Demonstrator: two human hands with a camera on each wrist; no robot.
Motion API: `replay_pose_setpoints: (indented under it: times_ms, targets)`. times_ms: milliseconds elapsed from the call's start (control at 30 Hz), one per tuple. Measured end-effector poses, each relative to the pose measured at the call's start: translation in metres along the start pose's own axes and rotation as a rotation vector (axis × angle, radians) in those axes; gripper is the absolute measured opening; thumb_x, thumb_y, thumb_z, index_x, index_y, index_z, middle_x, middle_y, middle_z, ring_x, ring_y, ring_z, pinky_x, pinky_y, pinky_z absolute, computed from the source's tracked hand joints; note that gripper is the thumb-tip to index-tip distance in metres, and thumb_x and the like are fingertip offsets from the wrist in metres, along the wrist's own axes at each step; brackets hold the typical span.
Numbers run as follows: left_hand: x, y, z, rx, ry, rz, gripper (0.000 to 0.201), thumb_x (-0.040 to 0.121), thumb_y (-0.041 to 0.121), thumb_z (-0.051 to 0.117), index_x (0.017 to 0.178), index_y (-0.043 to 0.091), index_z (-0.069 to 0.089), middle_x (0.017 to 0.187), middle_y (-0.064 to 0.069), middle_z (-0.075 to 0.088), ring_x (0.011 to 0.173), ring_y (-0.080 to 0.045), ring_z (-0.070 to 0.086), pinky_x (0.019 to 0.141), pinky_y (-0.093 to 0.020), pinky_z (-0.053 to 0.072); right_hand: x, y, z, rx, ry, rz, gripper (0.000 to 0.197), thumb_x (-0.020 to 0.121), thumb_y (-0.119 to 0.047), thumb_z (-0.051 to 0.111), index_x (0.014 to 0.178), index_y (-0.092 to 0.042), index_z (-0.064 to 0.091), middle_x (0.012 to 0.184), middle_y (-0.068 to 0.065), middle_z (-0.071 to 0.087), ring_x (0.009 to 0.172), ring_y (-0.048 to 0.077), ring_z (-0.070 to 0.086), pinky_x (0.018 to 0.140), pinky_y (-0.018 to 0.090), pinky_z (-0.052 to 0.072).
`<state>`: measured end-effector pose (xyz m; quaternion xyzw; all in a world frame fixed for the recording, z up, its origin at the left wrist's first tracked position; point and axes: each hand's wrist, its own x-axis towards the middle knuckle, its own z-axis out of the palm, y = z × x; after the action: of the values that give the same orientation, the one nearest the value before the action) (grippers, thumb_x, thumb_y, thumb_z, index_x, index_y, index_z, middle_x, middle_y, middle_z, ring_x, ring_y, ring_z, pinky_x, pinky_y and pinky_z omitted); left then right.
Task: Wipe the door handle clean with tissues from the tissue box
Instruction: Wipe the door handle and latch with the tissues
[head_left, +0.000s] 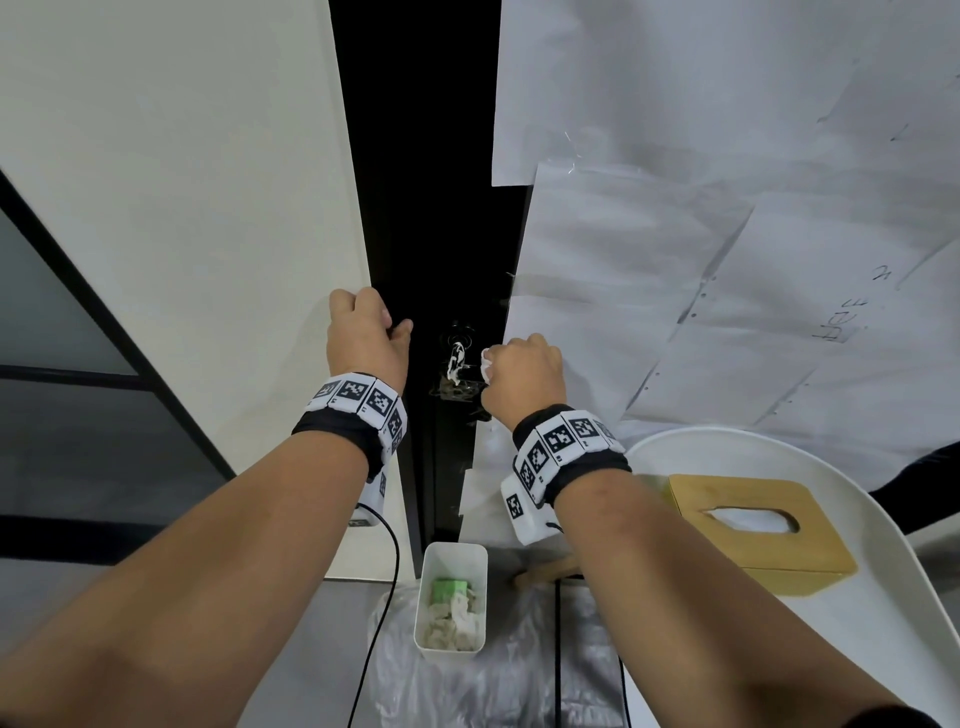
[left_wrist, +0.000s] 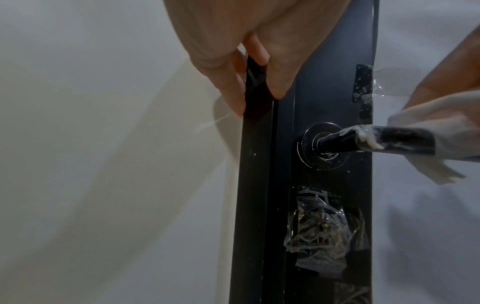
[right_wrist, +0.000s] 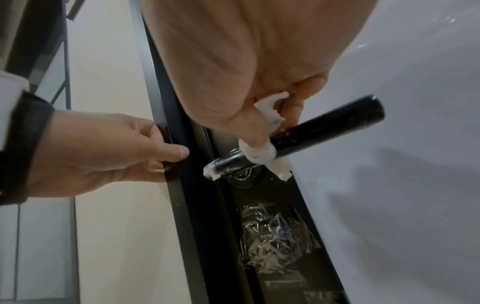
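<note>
The black lever door handle sticks out of a narrow black door strip and carries white smears near its base. My right hand pinches a crumpled white tissue and presses it round the handle's middle. My left hand curls its fingers and thumb round the black door edge, left of the handle. The wooden tissue box, with a tissue in its slot, sits on a white round table at the right.
A white bin with used tissues and a green item stands on the floor below the handle, on clear plastic sheeting. Crumpled tape and film cover the lock under the handle. Paper sheets cover the door's right side. A black cable hangs from my left wrist.
</note>
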<state>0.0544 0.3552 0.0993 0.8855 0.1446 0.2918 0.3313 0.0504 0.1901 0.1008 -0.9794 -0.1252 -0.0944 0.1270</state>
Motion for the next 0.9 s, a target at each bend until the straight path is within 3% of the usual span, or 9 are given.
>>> replay_pose_setpoints:
  times_ms: [133, 300, 467, 600, 767, 833, 900]
  targets:
    - [0.000, 0.000, -0.001, 0.004, -0.002, 0.003, 0.023, 0.085, 0.018, 0.069, 0.083, 0.009, 0.048, 0.096, -0.001, 0.040, 0.064, -0.025, 0.051, 0.058, -0.031, 0.046, 0.004, -0.005, 0.001, 0.056, -0.007, -0.067, 0.033, 0.076, -0.005, 0.054, 0.100, -0.019, 0.071, 0.091, 0.003, 0.069, 0.097, 0.026, 0.051, 0.081, 0.033, 0.033]
    - [0.000, -0.002, 0.000, 0.007, -0.003, 0.015, 0.023, 0.085, 0.018, 0.069, 0.084, 0.009, 0.049, 0.099, -0.006, 0.044, 0.064, -0.024, 0.051, 0.058, -0.029, 0.041, 0.002, 0.000, -0.005, 0.127, 0.086, -0.025, 0.027, 0.073, 0.000, 0.054, 0.083, -0.018, 0.071, 0.081, 0.002, 0.070, 0.092, 0.025, 0.051, 0.076, 0.030, 0.031]
    - [-0.001, -0.002, 0.000, -0.001, -0.010, 0.030, 0.023, 0.085, 0.017, 0.070, 0.084, 0.010, 0.047, 0.098, -0.003, 0.041, 0.061, -0.023, 0.047, 0.056, -0.028, 0.039, -0.001, -0.007, -0.001, 0.068, 0.025, -0.048, 0.033, 0.068, 0.003, 0.052, 0.087, -0.017, 0.071, 0.077, 0.003, 0.068, 0.092, 0.026, 0.050, 0.076, 0.031, 0.031]
    - [-0.001, -0.002, -0.001, -0.015, -0.022, 0.022, 0.025, 0.084, 0.017, 0.070, 0.083, 0.010, 0.047, 0.096, 0.000, 0.038, 0.063, -0.022, 0.046, 0.058, -0.028, 0.040, -0.002, -0.015, 0.006, 0.104, 0.018, -0.093, 0.027, 0.065, 0.006, 0.052, 0.076, -0.013, 0.068, 0.072, 0.004, 0.067, 0.088, 0.027, 0.051, 0.073, 0.029, 0.024]
    - [0.001, -0.001, -0.006, -0.009, -0.063, 0.034, 0.023, 0.085, 0.019, 0.070, 0.078, 0.009, 0.049, 0.088, -0.001, 0.043, 0.066, -0.020, 0.045, 0.056, -0.025, 0.036, -0.002, -0.003, -0.005, 0.440, -0.021, 0.055, 0.030, 0.085, -0.001, 0.053, 0.106, -0.012, 0.070, 0.104, 0.011, 0.069, 0.100, 0.022, 0.056, 0.082, 0.024, 0.042]
    - [0.003, -0.001, -0.010, -0.009, -0.100, 0.036, 0.021, 0.085, 0.025, 0.070, 0.079, 0.011, 0.056, 0.086, 0.000, 0.047, 0.069, -0.017, 0.048, 0.063, -0.025, 0.040, -0.004, -0.001, -0.012, 0.559, -0.050, 0.112, 0.029, 0.091, -0.007, 0.051, 0.115, -0.012, 0.066, 0.116, 0.014, 0.065, 0.110, 0.025, 0.059, 0.093, 0.029, 0.047]
    - [0.004, -0.005, -0.016, -0.027, -0.120, 0.069, 0.017, 0.085, 0.028, 0.071, 0.083, 0.012, 0.064, 0.089, 0.002, 0.051, 0.075, -0.012, 0.052, 0.071, -0.021, 0.041, -0.004, -0.001, -0.017, 0.613, -0.097, 0.133, 0.030, 0.094, -0.009, 0.048, 0.121, -0.011, 0.061, 0.123, 0.014, 0.063, 0.115, 0.027, 0.058, 0.095, 0.030, 0.045]
